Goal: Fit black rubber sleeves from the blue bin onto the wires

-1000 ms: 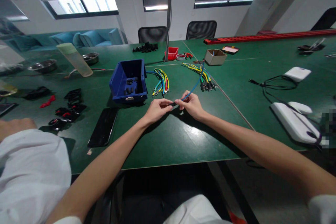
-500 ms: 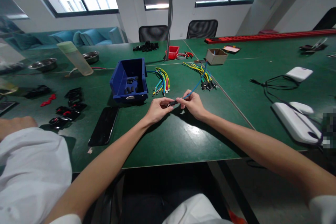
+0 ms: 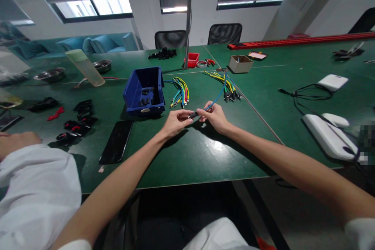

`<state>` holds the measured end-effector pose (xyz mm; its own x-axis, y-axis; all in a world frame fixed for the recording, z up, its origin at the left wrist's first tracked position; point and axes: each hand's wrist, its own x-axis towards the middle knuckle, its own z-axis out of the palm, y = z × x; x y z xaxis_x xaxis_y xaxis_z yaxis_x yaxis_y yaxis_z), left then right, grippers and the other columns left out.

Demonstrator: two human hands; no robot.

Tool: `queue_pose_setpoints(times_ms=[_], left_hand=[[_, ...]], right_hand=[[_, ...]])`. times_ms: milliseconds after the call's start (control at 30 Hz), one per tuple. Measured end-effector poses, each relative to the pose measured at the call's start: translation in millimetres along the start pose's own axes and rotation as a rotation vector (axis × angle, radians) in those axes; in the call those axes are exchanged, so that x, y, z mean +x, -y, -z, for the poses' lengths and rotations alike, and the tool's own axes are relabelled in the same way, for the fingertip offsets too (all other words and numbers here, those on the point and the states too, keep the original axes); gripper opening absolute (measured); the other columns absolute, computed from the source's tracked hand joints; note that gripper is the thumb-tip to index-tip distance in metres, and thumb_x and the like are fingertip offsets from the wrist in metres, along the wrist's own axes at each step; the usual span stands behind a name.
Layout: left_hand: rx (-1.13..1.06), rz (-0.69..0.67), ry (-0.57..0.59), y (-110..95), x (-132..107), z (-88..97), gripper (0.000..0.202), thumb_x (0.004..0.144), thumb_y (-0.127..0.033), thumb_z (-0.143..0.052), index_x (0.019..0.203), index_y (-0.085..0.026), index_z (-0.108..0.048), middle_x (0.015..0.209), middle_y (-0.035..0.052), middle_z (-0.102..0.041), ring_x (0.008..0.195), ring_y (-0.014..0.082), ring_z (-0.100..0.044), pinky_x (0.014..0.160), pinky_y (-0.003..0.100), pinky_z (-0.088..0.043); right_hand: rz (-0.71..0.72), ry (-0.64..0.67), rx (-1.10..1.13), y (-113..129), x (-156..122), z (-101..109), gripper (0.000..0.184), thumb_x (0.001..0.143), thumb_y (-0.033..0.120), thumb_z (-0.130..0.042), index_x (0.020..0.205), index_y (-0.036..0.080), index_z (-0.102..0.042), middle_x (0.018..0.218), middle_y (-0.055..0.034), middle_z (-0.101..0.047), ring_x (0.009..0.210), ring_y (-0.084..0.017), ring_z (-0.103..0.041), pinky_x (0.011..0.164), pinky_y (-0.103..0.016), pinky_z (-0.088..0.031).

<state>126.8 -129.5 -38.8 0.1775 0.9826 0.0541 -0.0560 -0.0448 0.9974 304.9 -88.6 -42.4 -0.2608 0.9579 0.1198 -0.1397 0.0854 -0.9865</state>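
My left hand [image 3: 175,122] and my right hand [image 3: 213,116] meet just above the green table [image 3: 205,152]. The right hand pinches the near end of a blue wire [image 3: 217,95] that runs back toward a bundle of coloured wires [image 3: 225,82]. The left hand's fingertips pinch a small black sleeve [image 3: 193,115] at that wire end. A blue plastic bin [image 3: 143,91] holding small black parts stands just left of the hands, and a second bundle of coloured wires [image 3: 179,90] lies beside it.
A black phone [image 3: 116,141] lies near the left forearm. Black and red parts [image 3: 76,121], a clear bottle [image 3: 84,67] and metal bowls sit at left. A cardboard box [image 3: 240,63], red tray [image 3: 192,59], white devices with cables [image 3: 329,133] lie right. Another person's white sleeve [image 3: 35,191] is at lower left.
Both hands stay together at the wire end with only slight finger shifts. The view has drifted a little.
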Motion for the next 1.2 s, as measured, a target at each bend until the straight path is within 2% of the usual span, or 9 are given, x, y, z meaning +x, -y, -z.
queue_pose_setpoints(times_ms=[233, 333, 533, 700, 800, 933, 1033, 1200], left_hand=[[0.136, -0.055, -0.014, 3.9, 3.4, 1.2, 0.028, 0.070, -0.035, -0.071, 0.084, -0.011, -0.069, 0.081, 0.0070, -0.070, 0.072, 0.0150, -0.063, 0.073, 0.030, -0.049], [0.225, -0.102, 0.010, 2.1, 2.6, 1.9, 0.025, 0.074, -0.035, -0.067, 0.083, -0.012, -0.068, 0.080, 0.0058, -0.069, 0.073, 0.0142, -0.061, 0.072, 0.028, -0.047], [0.457, -0.175, -0.025, -4.8, -0.6, 2.1, 0.022, 0.079, -0.035, -0.060, 0.084, -0.015, -0.068, 0.081, 0.0041, -0.066, 0.076, 0.0142, -0.058, 0.070, 0.026, -0.044], [0.384, -0.128, 0.060, -5.6, 1.8, 5.1, 0.023, 0.079, -0.036, -0.061, 0.081, -0.014, -0.066, 0.076, 0.0029, -0.063, 0.068, 0.0116, -0.054, 0.065, 0.025, -0.042], [0.309, -0.070, 0.087, -4.1, 4.0, 7.4, 0.023, 0.077, -0.036, -0.063, 0.080, -0.013, -0.065, 0.073, 0.0017, -0.061, 0.064, 0.0101, -0.051, 0.061, 0.023, -0.040], [0.237, -0.036, 0.096, -2.2, 5.4, 8.9, 0.024, 0.075, -0.037, -0.065, 0.080, -0.013, -0.064, 0.070, 0.0001, -0.057, 0.062, 0.0089, -0.048, 0.058, 0.022, -0.038], [0.213, -0.039, 0.101, -2.4, 4.8, 8.5, 0.025, 0.075, -0.038, -0.065, 0.080, -0.014, -0.064, 0.069, -0.0003, -0.057, 0.062, 0.0087, -0.048, 0.058, 0.023, -0.038], [0.192, -0.045, 0.097, -3.1, 2.8, 6.1, 0.027, 0.074, -0.040, -0.066, 0.080, -0.013, -0.064, 0.072, 0.0011, -0.060, 0.063, 0.0093, -0.050, 0.062, 0.024, -0.039]], right_hand=[[0.052, 0.065, -0.071, 1.0, -3.7, -0.9, 0.046, 0.064, 0.047, -0.076, 0.076, 0.022, -0.041, 0.046, 0.0063, -0.057, 0.038, -0.011, -0.054, 0.039, -0.020, -0.040], [0.060, 0.082, -0.091, 0.2, -4.3, -0.7, 0.044, 0.066, 0.048, -0.074, 0.076, 0.021, -0.041, 0.047, 0.0058, -0.057, 0.039, -0.011, -0.055, 0.040, -0.021, -0.040], [0.056, 0.088, -0.124, -3.1, -3.4, 1.0, 0.045, 0.066, 0.049, -0.074, 0.077, 0.022, -0.040, 0.051, 0.0056, -0.057, 0.041, -0.012, -0.056, 0.042, -0.022, -0.041], [0.067, 0.115, -0.131, -2.5, -4.2, 1.4, 0.041, 0.068, 0.047, -0.072, 0.080, 0.021, -0.043, 0.053, 0.0056, -0.057, 0.042, -0.011, -0.055, 0.043, -0.022, -0.041], [0.058, 0.137, -0.136, -0.2, -5.3, 0.5, 0.042, 0.070, 0.044, -0.072, 0.094, 0.019, -0.049, 0.056, 0.0053, -0.058, 0.045, -0.011, -0.055, 0.047, -0.023, -0.043], [0.046, 0.139, -0.124, 2.9, -7.5, -2.1, 0.053, 0.071, 0.040, -0.071, 0.112, 0.016, -0.049, 0.062, 0.0043, -0.060, 0.048, -0.010, -0.056, 0.050, -0.024, -0.046], [0.042, 0.143, -0.102, 3.5, -9.8, -5.0, 0.052, 0.071, 0.042, -0.071, 0.112, 0.016, -0.051, 0.066, 0.0031, -0.061, 0.051, -0.010, -0.056, 0.050, -0.023, -0.046], [0.043, 0.185, -0.083, -0.1, -11.1, -6.9, 0.042, 0.073, 0.046, -0.068, 0.100, 0.018, -0.053, 0.067, 0.0027, -0.059, 0.055, -0.011, -0.058, 0.050, -0.023, -0.046]])
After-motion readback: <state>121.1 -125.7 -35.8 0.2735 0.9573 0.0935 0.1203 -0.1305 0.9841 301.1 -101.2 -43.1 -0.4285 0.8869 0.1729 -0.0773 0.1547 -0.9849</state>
